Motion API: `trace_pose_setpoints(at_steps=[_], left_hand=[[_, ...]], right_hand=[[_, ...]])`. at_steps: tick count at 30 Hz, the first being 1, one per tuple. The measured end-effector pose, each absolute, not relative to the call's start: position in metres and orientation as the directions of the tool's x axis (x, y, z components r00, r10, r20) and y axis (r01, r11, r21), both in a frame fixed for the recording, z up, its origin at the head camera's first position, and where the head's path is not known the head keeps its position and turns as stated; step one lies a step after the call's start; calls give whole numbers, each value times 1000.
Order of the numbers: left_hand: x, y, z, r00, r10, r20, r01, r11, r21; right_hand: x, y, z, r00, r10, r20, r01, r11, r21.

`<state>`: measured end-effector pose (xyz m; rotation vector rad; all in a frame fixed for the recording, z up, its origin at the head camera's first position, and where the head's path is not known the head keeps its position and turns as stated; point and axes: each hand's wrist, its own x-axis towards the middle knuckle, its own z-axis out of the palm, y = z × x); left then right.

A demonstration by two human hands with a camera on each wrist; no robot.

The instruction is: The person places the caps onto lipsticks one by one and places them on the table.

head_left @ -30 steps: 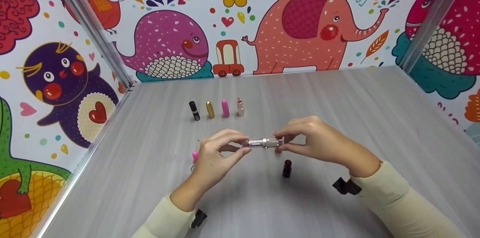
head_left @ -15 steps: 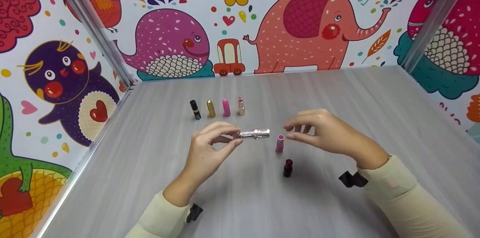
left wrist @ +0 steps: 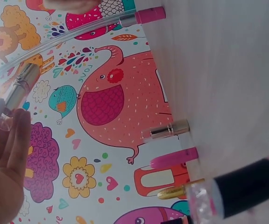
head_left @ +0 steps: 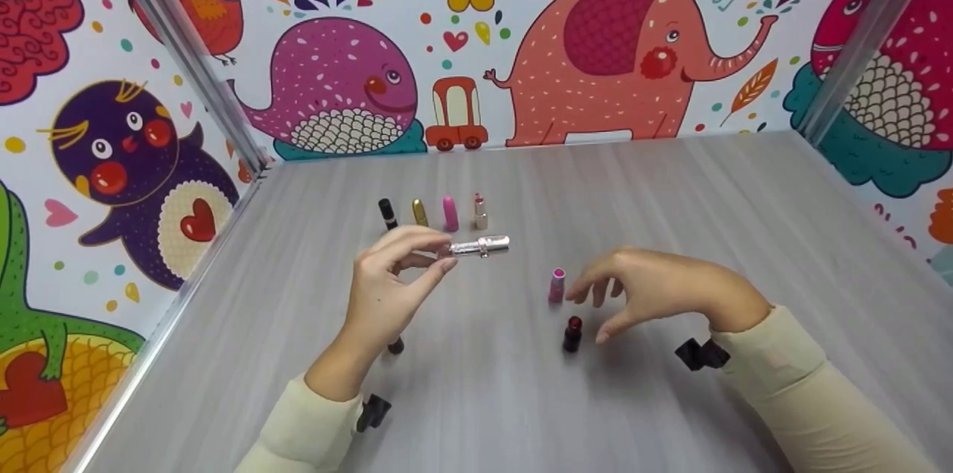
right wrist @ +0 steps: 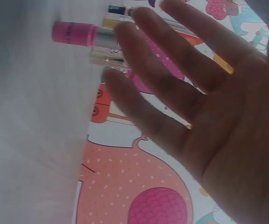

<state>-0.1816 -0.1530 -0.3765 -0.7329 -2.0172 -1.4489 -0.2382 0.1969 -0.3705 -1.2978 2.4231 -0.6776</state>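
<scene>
My left hand [head_left: 383, 279] pinches a shiny silvery-gold lipstick [head_left: 484, 244] by its clear end, between thumb and fingertips. It is held level above the table, and the left wrist view shows its metallic part [left wrist: 27, 77] too. My right hand [head_left: 648, 290] holds nothing; its fingers are loosely bent and spread. Beside its fingertips stands an uncapped pink lipstick [head_left: 557, 287], upright. A dark red lipstick [head_left: 572, 337] in a black case stands by the thumb. Whether the thumb touches it, I cannot tell.
Further back stand a black tube [head_left: 386, 212], a gold bullet-shaped tube [head_left: 419, 212], a pink tube [head_left: 450, 214] and a pale gold lipstick [head_left: 480, 214]. A dark-ended piece [head_left: 396, 345] is partly hidden by my left wrist. Cartoon-printed walls [head_left: 461, 115] border the table.
My right hand lets go of the silvery-gold lipstick, draws away, then lowers beside the dark red one. My left hand carries the silvery-gold lipstick left and away from me.
</scene>
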Motion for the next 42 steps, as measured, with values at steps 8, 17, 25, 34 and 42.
trace_pose_setpoints(at_steps=[8, 17, 25, 34, 42], left_hand=[[-184, -152, -380, -702, 121, 701, 702, 283, 654], [-188, -152, -375, -732, 123, 670, 668, 322, 671], [-203, -152, -368, -740, 153, 655, 654, 391, 648], [-230, -152, -356, -773, 227, 592, 613, 508, 605], [-249, -150, -351, -794, 259, 551, 585, 574, 573]], right_hand=[[-243, 196, -388, -515, -841, -166, -619, 499, -606], [-255, 190, -416, -476, -863, -168, -569, 448, -690], [-262, 193, -428, -449, -879, -164, -496, 397, -772], [-260, 190, -429, -445, -881, -160, -479, 385, -789], [-259, 182, -434, -416, -899, -139, -501, 354, -790]])
